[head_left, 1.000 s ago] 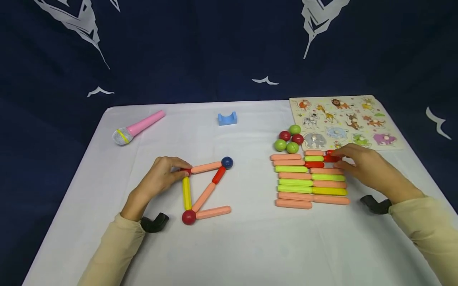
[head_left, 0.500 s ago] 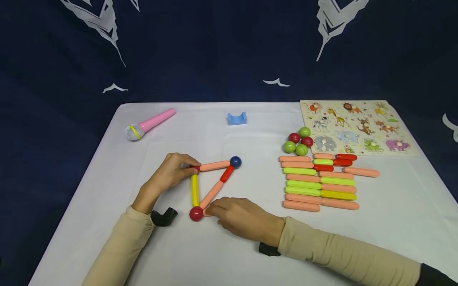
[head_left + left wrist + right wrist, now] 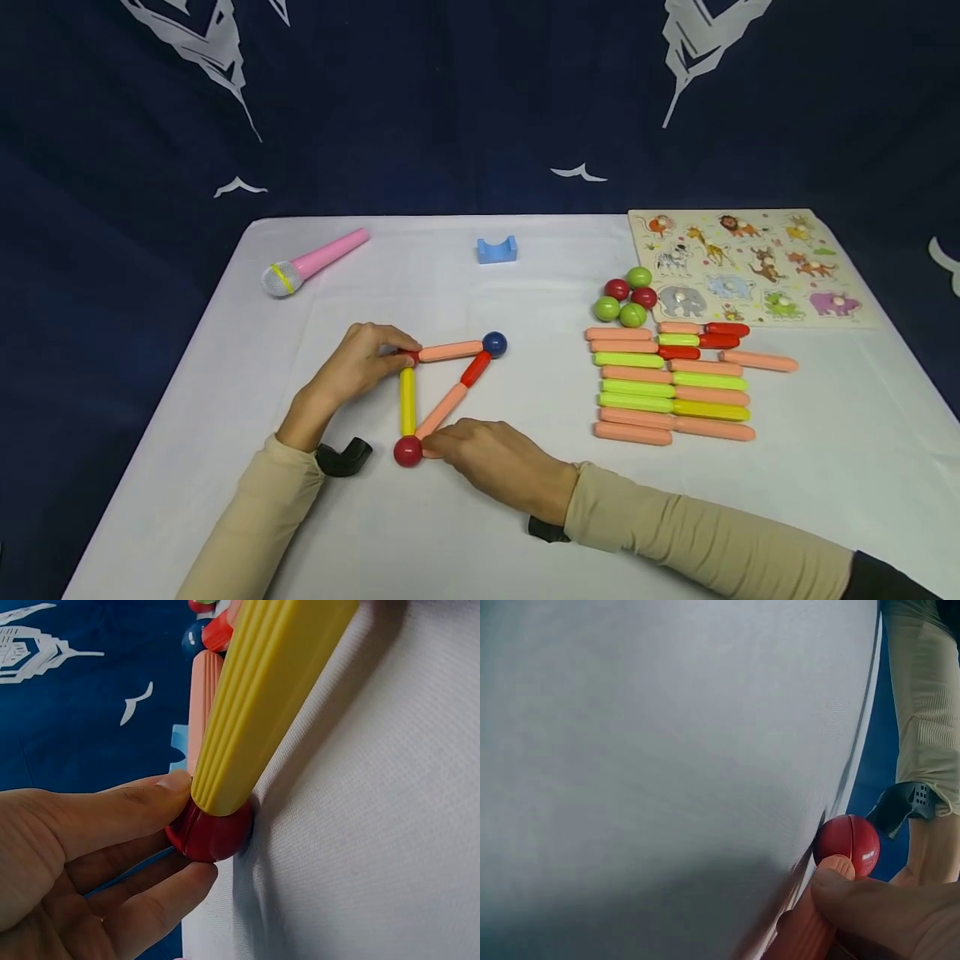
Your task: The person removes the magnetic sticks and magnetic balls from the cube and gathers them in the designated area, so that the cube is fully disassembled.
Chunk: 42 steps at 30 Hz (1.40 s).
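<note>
My left hand (image 3: 352,367) pinches a red ball (image 3: 217,836) between thumb and fingers at the far left corner of a stick-and-ball figure. A yellow stick (image 3: 407,402) runs from it to a second red ball (image 3: 407,451) nearer me. A peach stick (image 3: 452,350) joins the held ball to a blue ball (image 3: 494,344). Between the blue ball and the near red ball lies a diagonal of a red stick (image 3: 476,368) and a peach one (image 3: 442,410). My right hand (image 3: 502,462) grips another peach stick (image 3: 806,926) whose end meets the near red ball; the hand mostly hides this stick.
Rows of coloured sticks (image 3: 637,387) lie at the right, with several green and red balls (image 3: 617,289) behind them. An animal puzzle board (image 3: 765,287), a light blue cradle-shaped block (image 3: 497,251) and a pink toy microphone (image 3: 326,254) sit along the back.
My right hand has moved left from the stick rows to the peach stick by the near red ball, then slightly closer to that ball. My left hand keeps its pinch. The head view has shifted.
</note>
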Each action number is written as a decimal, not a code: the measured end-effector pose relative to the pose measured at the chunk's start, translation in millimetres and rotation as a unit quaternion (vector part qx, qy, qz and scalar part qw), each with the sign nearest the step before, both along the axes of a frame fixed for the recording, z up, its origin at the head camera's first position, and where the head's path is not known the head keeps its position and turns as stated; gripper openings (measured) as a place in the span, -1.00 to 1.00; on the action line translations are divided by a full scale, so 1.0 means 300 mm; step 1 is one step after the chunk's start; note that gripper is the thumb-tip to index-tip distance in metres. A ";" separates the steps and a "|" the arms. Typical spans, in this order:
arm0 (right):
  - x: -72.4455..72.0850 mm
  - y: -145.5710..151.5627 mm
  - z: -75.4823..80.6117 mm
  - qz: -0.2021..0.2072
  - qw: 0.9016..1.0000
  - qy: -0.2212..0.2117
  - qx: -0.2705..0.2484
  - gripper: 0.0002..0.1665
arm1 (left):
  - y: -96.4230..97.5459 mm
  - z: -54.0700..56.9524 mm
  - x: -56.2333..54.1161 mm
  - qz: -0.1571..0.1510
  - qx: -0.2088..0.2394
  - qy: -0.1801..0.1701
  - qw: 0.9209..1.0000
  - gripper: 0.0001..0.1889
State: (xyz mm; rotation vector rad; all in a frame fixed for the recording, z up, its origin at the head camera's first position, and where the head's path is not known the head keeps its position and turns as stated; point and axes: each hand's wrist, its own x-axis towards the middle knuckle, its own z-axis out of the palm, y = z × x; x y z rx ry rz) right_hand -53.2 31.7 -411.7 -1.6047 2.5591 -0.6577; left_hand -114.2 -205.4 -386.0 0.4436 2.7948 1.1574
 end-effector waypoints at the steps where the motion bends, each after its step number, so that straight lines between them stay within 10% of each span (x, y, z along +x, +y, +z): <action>1: 0.001 0.002 -0.001 0.002 1.000 -0.001 0.001 -0.61 | 0.000 -0.001 0.001 0.000 0.001 0.000 1.000 -0.82; 8: 0.013 0.016 0.006 0.019 0.997 0.049 0.054 -0.55 | -0.003 -0.014 0.014 0.004 0.003 0.001 1.000 -0.82; 16: 0.028 0.180 0.067 -0.035 0.998 -0.024 0.051 -0.73 | -0.028 -0.014 0.027 0.021 -0.015 0.007 1.000 -0.81; 28: 0.057 0.484 0.016 -0.156 0.974 0.158 0.040 -0.64 | -0.036 -0.002 0.016 0.024 -0.019 -0.009 0.999 -0.80; 36: 0.055 0.519 0.001 -0.182 0.964 0.190 0.039 -0.66 | -0.022 -0.006 0.006 0.013 -0.009 -0.015 1.000 -0.80; 42: 0.041 0.423 0.056 -0.162 0.974 0.152 0.037 -0.69 | -0.002 -0.007 -0.008 0.002 -0.001 -0.018 1.000 -0.80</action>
